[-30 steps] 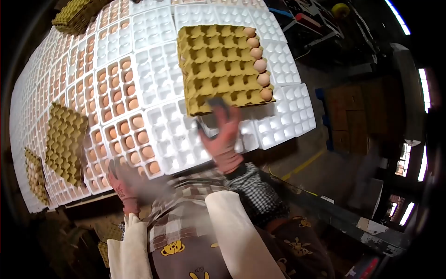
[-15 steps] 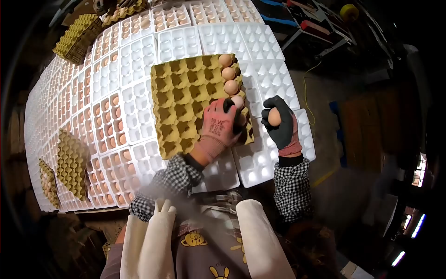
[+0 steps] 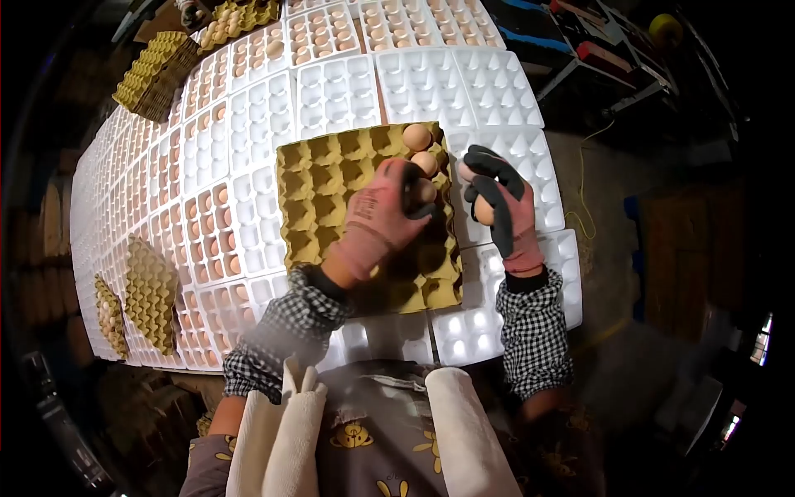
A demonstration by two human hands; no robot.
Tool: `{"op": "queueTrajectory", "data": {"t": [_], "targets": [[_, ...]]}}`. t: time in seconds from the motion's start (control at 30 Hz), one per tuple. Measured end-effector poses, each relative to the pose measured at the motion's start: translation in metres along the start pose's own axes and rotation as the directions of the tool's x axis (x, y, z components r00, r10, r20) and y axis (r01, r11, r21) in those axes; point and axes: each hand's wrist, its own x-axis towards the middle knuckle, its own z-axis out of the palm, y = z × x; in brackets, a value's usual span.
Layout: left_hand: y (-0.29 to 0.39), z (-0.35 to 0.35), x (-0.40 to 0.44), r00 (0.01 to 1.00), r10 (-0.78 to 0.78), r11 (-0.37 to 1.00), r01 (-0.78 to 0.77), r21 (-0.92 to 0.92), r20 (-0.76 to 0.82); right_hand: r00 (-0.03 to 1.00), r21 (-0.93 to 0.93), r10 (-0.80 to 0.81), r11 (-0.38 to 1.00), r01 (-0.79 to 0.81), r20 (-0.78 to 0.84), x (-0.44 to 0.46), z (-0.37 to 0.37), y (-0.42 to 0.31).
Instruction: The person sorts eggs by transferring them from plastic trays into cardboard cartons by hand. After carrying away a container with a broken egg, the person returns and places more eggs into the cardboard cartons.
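A yellow-brown pulp egg tray (image 3: 331,178) lies in front of me on top of the white plastic trays. Two brown eggs, a far egg (image 3: 416,137) and a nearer egg (image 3: 425,163), sit in its right-hand column; its other visible cups hold nothing. My left hand (image 3: 381,211), in a pink glove with dark fingertips, is closed around an egg (image 3: 423,192) over that same column. Just right of the tray, my gloved right hand (image 3: 509,207) is raised and curled around eggs: one egg (image 3: 484,210) at the palm and another egg (image 3: 466,171) near the fingertips.
White plastic trays (image 3: 339,91) cover the table, many filled with brown eggs to the left and back. A stack of pulp trays (image 3: 156,74) stands at the far left, and more pulp trays (image 3: 151,294) lean at the near left. Another person's gloved hand (image 3: 192,14) shows at the back.
Fewer eggs stand in the pulp tray's right column. My right hand, which showed one egg, now has two. My left hand has moved up along the column onto another egg. The view has shifted slightly.
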Motion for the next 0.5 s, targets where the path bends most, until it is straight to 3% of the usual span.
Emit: {"op": "queueTrajectory", "data": {"t": [0.03,0.07,0.1,0.13,0.2,0.23,0.27,0.3,0.33,0.37,0.4,0.43,0.47,0.5], "targets": [[-0.025,0.010,0.000,0.993,-0.029,0.920,-0.018,-0.391,-0.114,0.930,-0.477,-0.352,0.802,0.359,0.109,0.016,0.002,0.000],[-0.044,0.012,0.001,0.974,-0.103,0.695,-0.075,-0.715,-0.202,0.749,-0.760,-0.555,0.290,0.581,0.360,0.026,0.009,0.003],[-0.051,-0.001,0.008,0.969,-0.242,0.590,0.108,-0.800,-0.047,0.869,-0.903,-0.357,0.130,0.410,0.343,0.023,0.030,-0.013],[-0.047,-0.011,0.017,0.961,-0.221,0.570,-0.011,-0.821,-0.167,0.910,-0.938,-0.236,-0.147,0.314,0.342,0.028,0.045,-0.010],[-0.062,-0.024,0.038,0.986,-0.087,0.832,-0.007,-0.554,-0.145,0.944,-0.961,-0.181,-0.028,0.276,0.276,0.036,0.047,-0.016],[-0.057,-0.028,0.047,0.968,0.025,0.961,-0.092,-0.262,-0.249,0.898,-0.879,-0.366,0.307,0.365,0.245,0.042,0.034,-0.002],[-0.043,-0.033,0.054,0.938,0.155,0.988,-0.144,0.057,-0.309,0.846,-0.670,-0.512,0.578,0.466,0.147,0.040,0.034,0.000],[-0.029,-0.040,0.061,0.979,0.101,0.991,-0.085,0.099,-0.176,0.980,-0.202,-0.185,0.960,0.195,0.067,0.031,0.028,-0.002],[-0.017,-0.042,0.064,0.990,0.099,0.971,-0.074,0.228,-0.104,0.979,0.197,-0.187,0.966,0.169,0.076,0.029,0.024,0.002],[-0.017,-0.036,0.070,0.993,0.117,0.946,-0.102,0.307,-0.032,0.956,0.600,-0.062,0.790,-0.129,0.287,0.026,0.020,0.004],[-0.016,-0.031,0.075,0.990,0.135,0.914,-0.140,0.380,0.040,0.860,0.795,-0.055,0.416,-0.442,0.507,0.023,0.017,0.006],[-0.012,-0.033,0.078,0.987,0.156,0.916,-0.157,0.370,0.031,0.836,0.824,-0.092,0.256,-0.505,0.541,0.018,0.024,0.014],[-0.010,-0.037,0.081,0.996,0.086,0.953,-0.092,0.290,0.035,0.875,0.863,0.050,0.150,-0.483,0.482,0.006,0.040,-0.007],[-0.009,-0.040,0.080,0.999,0.007,0.978,-0.017,0.209,0.049,0.862,0.848,-0.048,0.218,-0.483,0.504,0.000,0.045,-0.006]]}}
